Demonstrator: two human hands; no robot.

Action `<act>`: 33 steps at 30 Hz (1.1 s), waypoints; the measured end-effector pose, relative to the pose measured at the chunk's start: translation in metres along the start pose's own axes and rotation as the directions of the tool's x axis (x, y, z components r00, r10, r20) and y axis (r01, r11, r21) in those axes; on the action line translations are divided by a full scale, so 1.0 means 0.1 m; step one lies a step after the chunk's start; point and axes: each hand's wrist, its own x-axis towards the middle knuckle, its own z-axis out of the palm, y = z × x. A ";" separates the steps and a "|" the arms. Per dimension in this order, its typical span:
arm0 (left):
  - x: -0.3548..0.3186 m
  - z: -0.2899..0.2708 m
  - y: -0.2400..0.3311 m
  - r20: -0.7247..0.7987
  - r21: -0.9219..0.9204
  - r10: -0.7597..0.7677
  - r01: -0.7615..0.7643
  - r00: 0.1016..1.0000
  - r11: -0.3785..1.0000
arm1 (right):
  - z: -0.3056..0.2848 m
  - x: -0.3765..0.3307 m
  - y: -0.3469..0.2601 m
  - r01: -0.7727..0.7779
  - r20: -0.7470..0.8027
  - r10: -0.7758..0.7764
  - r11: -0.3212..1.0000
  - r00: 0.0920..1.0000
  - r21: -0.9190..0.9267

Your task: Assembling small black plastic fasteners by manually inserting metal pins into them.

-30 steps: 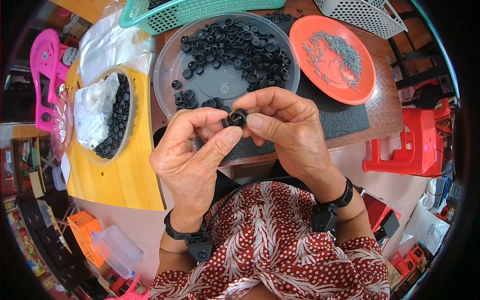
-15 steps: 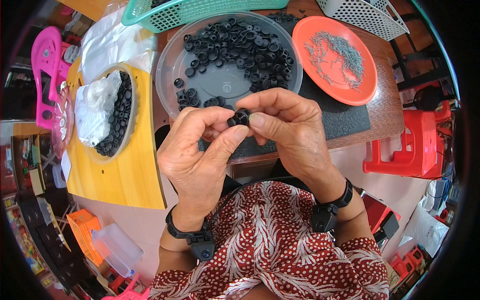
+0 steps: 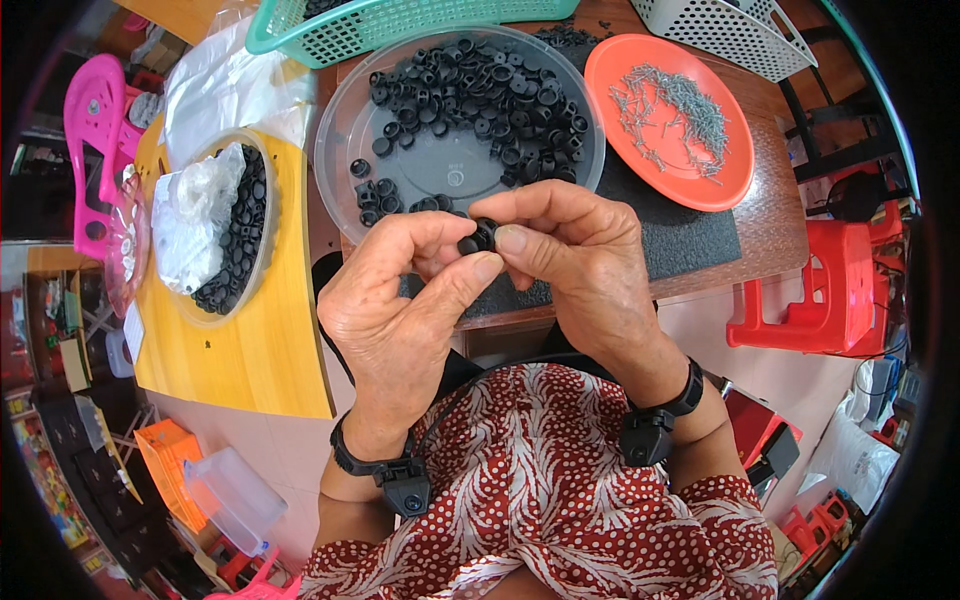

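A small round black plastic part (image 3: 478,238) is pinched between the fingertips of my two hands, over the near edge of the table. My left hand (image 3: 405,285) grips its left side with thumb and index finger. From the other side, the thumb and index finger of my right hand (image 3: 580,250) press on it. Whether it is one piece or two fitted together, I cannot tell. Just beyond my hands stands a clear round plastic tub (image 3: 450,180) with many similar black parts (image 3: 500,95) in it. To its right lies an orange plate (image 3: 735,165) bearing a heap of thin metal pins (image 3: 695,115).
A black foam mat (image 3: 690,240) lies under the tub and plate. Behind are a green basket (image 3: 400,32) and a white basket (image 3: 735,38). On the yellow table (image 3: 270,360) at left sits another tub of black parts with a plastic bag (image 3: 195,220). A red stool (image 3: 815,290) stands at right.
Both hands stay pinched on the black part, which has turned slightly between the fingertips. The left hand has shifted a touch to the right.
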 end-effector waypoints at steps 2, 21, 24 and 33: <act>0.00 0.00 -0.01 0.002 0.000 -0.003 0.003 1.000 1.000 | -0.01 0.01 0.01 0.006 -0.008 -0.006 1.000 1.000 -0.015; 0.01 -0.03 0.00 0.075 -0.190 -0.135 0.147 0.988 0.971 | 0.05 -0.02 -0.02 0.021 -0.075 -0.020 1.000 0.997 0.006; 0.02 -0.06 -0.01 0.096 -0.128 -0.122 0.133 0.988 0.983 | 0.03 -0.02 -0.01 0.036 -0.065 -0.037 0.999 0.997 -0.024; 0.04 -0.06 0.00 0.097 -0.081 -0.085 0.093 0.992 0.992 | 0.03 -0.05 -0.06 0.073 -0.063 -0.080 0.993 0.995 -0.095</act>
